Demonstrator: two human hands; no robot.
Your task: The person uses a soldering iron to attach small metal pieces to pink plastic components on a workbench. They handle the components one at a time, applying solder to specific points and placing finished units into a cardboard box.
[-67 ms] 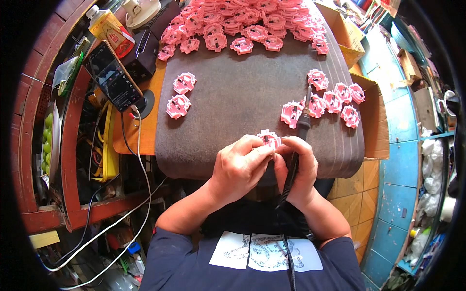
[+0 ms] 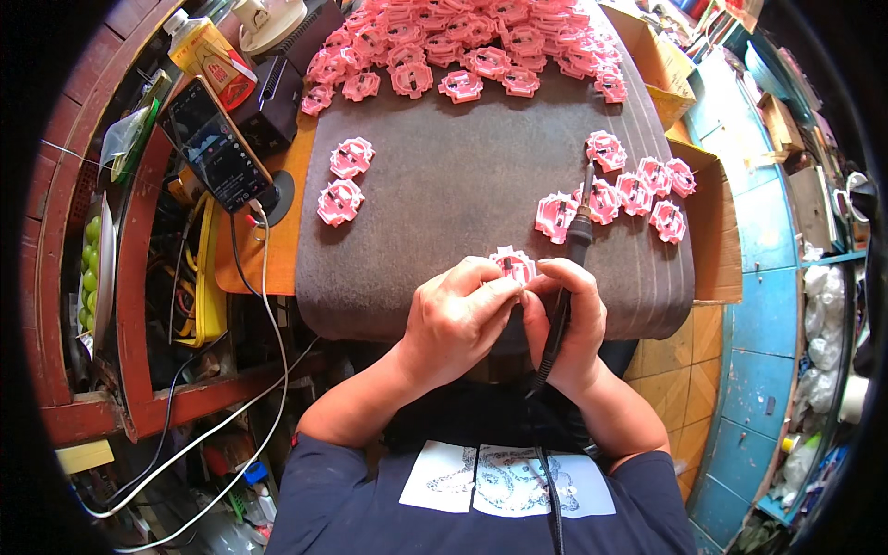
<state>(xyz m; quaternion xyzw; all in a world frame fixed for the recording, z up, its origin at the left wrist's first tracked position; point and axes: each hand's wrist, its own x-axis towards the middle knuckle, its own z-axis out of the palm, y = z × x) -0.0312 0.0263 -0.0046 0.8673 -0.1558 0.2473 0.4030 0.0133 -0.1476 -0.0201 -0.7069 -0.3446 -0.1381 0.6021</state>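
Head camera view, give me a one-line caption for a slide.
Both hands hold a small pink plastic part over a grey mat, the right hand also gripping a soldering iron.

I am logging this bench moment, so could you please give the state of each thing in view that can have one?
Small pink plastic part: pinched in both hands' fingertips.
Left hand: grip closed on that part.
Right hand: holds part and black soldering iron, tip up.
Black smartphone: propped, screen lit, cable attached.
Pink parts at right: loose on grey mat.
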